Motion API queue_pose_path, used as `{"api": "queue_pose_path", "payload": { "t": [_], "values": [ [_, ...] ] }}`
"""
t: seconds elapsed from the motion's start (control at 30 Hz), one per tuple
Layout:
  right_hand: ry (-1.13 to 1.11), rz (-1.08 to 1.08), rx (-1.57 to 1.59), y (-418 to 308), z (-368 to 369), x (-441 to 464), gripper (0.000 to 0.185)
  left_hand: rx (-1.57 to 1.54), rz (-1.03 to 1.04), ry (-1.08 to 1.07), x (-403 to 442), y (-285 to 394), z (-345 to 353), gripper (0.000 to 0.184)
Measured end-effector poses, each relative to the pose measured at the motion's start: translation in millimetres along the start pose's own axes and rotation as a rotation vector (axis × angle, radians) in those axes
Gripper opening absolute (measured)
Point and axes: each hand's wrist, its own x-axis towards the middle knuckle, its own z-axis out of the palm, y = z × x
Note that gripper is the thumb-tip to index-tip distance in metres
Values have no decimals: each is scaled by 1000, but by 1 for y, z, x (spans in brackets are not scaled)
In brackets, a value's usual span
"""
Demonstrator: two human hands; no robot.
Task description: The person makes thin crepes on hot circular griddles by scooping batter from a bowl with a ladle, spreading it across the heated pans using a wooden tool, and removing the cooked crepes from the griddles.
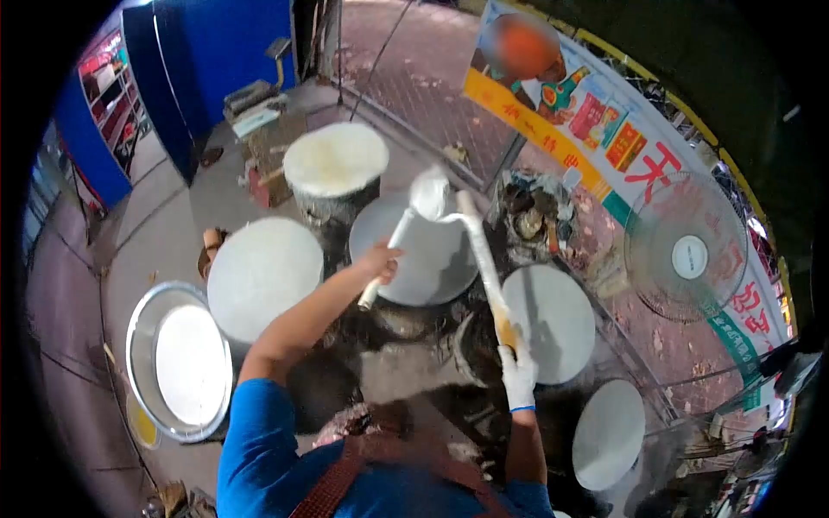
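Note:
My bare left hand [380, 262] is closed around the pale handle of a ladle [429, 197], whose bowl is coated in white batter. My right hand [518, 378], in a white glove, grips the lower end of a long stick [485, 272] smeared white along most of its length. The stick's upper end is beside the ladle, and a white strand or smear appears between them. Both tools are over the far part of a round grey griddle [406, 268]. To the left stands a metal basin [138, 332] of white liquid.
Around me are more round plates with pale surfaces: one at left [266, 281], one at far left-centre [337, 155], one at right [553, 324] and one near right [609, 436]. A fan [688, 256] stands before a printed banner [570, 160]. Clutter [531, 216] lies beyond the griddle.

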Motion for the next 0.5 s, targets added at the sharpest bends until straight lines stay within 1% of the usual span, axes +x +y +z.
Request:
{"api": "queue_pose_path", "payload": {
  "t": [0.03, 0.07, 0.1, 0.17, 0.2, 0.3, 0.33, 0.4, 0.43, 0.5],
  "values": [
    [30, -162, 0, -14, 13, 17, 43, 101, 21, 43, 38, -4, 0, 24],
    [-177, -9, -262, -34, 20, 31, 38, 113, 98, 33, 62, -13, 4, 33],
    [-183, 14, -273, -28, 50, 41, 36, 118, 171, 18, 85, -24, 5, 42],
    [-287, 149, -426, 2, 96, 52, 34, 387, 175, 201, 162, -53, -22, 52],
    [-268, 79, -428, 16, 100, 51, 32, 518, 179, 291, 185, -61, -32, 57],
    [-89, 34, 187, 51, 88, 54, 31, 1257, 506, 536, 157, -46, -53, 71],
    [-153, 402, 347, 41, 83, 54, 31, 1328, 542, 544, 150, -43, -58, 73],
    [36, 283, 561, 14, 121, 66, 30, 1473, 625, 555, 146, -36, -63, 78],
    [130, 225, 666, 5, 136, 72, 30, 1400, 628, 551, 144, -29, -57, 77],
    [-155, 245, -34, 21, 170, 81, 31, 1275, 622, 538, 138, -10, -38, 75]
  ]
}}
